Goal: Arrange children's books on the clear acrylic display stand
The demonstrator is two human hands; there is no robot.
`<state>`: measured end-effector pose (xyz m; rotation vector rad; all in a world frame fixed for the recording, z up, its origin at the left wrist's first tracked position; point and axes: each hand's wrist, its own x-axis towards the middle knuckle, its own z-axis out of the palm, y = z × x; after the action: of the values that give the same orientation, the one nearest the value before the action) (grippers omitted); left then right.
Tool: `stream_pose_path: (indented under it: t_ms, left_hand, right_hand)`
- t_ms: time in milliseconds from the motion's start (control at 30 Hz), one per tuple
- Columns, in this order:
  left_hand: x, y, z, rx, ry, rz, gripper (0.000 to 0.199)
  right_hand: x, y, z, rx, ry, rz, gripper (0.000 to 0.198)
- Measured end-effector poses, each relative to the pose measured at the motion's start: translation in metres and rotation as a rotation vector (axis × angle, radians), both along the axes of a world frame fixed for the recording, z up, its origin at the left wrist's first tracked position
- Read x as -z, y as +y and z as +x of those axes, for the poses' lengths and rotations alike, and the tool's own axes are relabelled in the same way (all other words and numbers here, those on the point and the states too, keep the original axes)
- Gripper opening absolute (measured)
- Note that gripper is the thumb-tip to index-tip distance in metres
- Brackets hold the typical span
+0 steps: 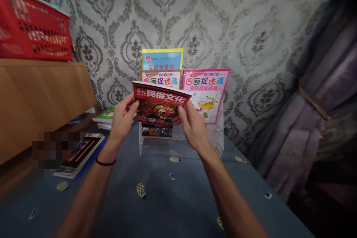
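Note:
A dark red magazine-like book (158, 106) with white title characters and a mask picture on its cover is held up in front of a clear acrylic rack (217, 137). My left hand (122, 115) grips its left edge, thumb on the cover. On the right edge, my right hand (192, 121) pinches it with the thumb in front. Behind it stand a pink-bordered book (208, 95), a brown-bordered book (161, 76) partly covered, and a blue book with a yellow edge (162, 58). Below the held book, the lower part of another dark cover (157, 131) shows in the rack.
At left, a pile of books (79, 156) lies on the blue patterned tablecloth (119, 208), with a green book (104, 114) farther back. A red plastic basket (41, 26) sits on a wooden cabinet (41, 100). A tied curtain (306, 119) hangs at right, beside the patterned wall.

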<state>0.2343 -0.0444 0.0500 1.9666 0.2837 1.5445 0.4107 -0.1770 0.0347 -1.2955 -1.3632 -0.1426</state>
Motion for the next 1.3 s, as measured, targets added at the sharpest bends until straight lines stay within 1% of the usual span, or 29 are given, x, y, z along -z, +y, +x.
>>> stream_pose_path:
  t_ms: [67,133,300,500,667,767,900,1000,1067,1133,1233,1300]
  left_hand:
    - [0.006,0.002,0.005,-0.103,0.025,0.046,0.031]
    - [0.013,0.004,0.008,-0.163,0.052,0.066,0.029]
    - [0.026,0.009,0.018,-0.165,0.051,0.046,0.027]
    - [0.028,0.015,0.021,-0.206,0.082,0.066,0.026]
    - [0.033,0.025,0.020,-0.262,0.138,0.114,0.024]
    - [0.039,0.031,0.022,-0.290,0.185,0.124,0.025]
    - [0.051,0.037,0.028,-0.327,0.191,0.064,0.028]
    - [0.058,0.040,0.032,-0.345,0.165,0.052,0.020]
    - [0.061,0.041,0.032,-0.368,0.167,0.072,0.016]
    - [0.062,0.042,0.032,-0.408,0.181,0.101,0.016]
    - [0.063,0.043,0.031,-0.474,0.209,0.148,0.021]
    - [0.063,0.042,0.031,-0.500,0.229,0.173,0.025]
  right_hand:
    - [0.002,0.003,0.005,0.032,-0.019,0.001,0.036]
    - [0.003,0.005,0.011,0.057,-0.035,-0.002,0.037]
    - [0.006,0.008,0.020,0.060,-0.036,-0.048,0.042]
    - [0.012,0.016,0.024,0.034,-0.015,-0.071,0.040]
    - [0.021,0.025,0.028,0.015,0.003,-0.129,0.041]
    - [0.029,0.032,0.031,0.028,-0.004,-0.177,0.037]
    - [0.039,0.038,0.034,0.046,-0.007,-0.300,0.025]
    - [0.041,0.040,0.033,0.064,-0.046,-0.356,0.023]
    - [0.042,0.041,0.032,0.095,-0.088,-0.366,0.024]
    - [0.043,0.043,0.031,0.161,-0.142,-0.363,0.025]
    - [0.044,0.045,0.030,0.301,-0.240,-0.383,0.025]
    - [0.044,0.045,0.028,0.372,-0.273,-0.440,0.027]
